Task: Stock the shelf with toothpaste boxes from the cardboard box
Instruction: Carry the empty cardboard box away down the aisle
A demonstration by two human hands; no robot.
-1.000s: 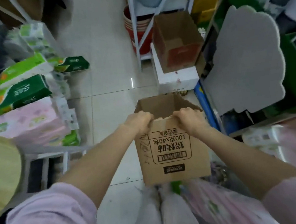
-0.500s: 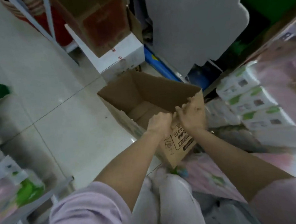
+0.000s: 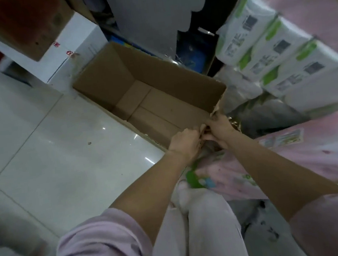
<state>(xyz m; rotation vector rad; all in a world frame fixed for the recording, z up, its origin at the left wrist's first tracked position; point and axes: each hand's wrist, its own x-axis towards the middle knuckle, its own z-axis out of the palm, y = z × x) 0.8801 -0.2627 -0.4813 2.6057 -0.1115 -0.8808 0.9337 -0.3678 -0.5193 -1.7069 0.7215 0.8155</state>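
An open brown cardboard box (image 3: 170,73) stands on the tiled floor in front of me. I look straight down into it, and only its bare bottom flaps show inside. No toothpaste boxes are in view. My left hand (image 3: 185,143) and my right hand (image 3: 219,127) sit side by side on the box's near rim, both closed on the cardboard edge close to its near right corner.
A white carton (image 3: 76,48) with a brown box (image 3: 25,24) on top stands beyond the cardboard box at upper left. White and green tissue packs (image 3: 268,48) are stacked at right, pink packs (image 3: 304,155) lie below them. Pale floor tiles (image 3: 48,157) stretch to the left.
The box has come down from in front of me to the floor and its opening now faces up at me. My hands slid together along its near rim. The view tilted downward.
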